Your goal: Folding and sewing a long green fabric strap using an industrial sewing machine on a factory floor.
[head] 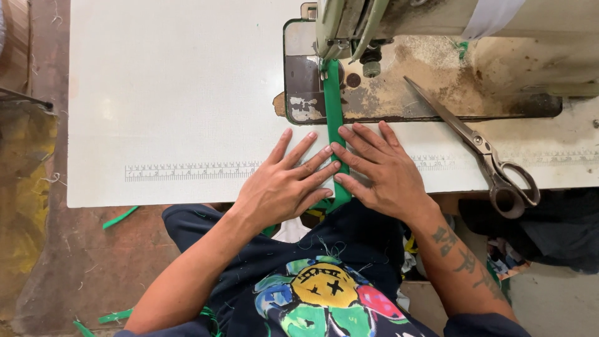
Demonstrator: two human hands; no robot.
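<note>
Two bare hands are laid flat on the white desk (175, 93), nothing fancy. Nearest the camera, a dark shirt with a colourful round print (324, 299) is seen, and a few green scraps (120, 216) are scattered on the brown floor (68, 262) to the left.

The left hand (284, 187) is pressed palm down, its fingers (306, 150) spread apart and not gripped on anything, with the fingertips laid against the left edge of the narrow green fabric strip (335, 125). The right hand (384, 171) is placed the same way on the other side, fingers (362, 140) fanned out and flat, touching the strip's right edge. So the strip is pinned between both hands, not pinched.

From the desk's front edge, the strip is run straight away from the body, over a printed ruler scale (187, 170) on the desk, and up under the presser foot of the worn, pale green sewing machine (399, 25). Its rusty metal bed plate (405, 93) is seen around the strip's far end.

A pair of steel scissors (480, 146) is left lying shut on the desk, just right of the right hand, blades pointed toward the machine.
</note>
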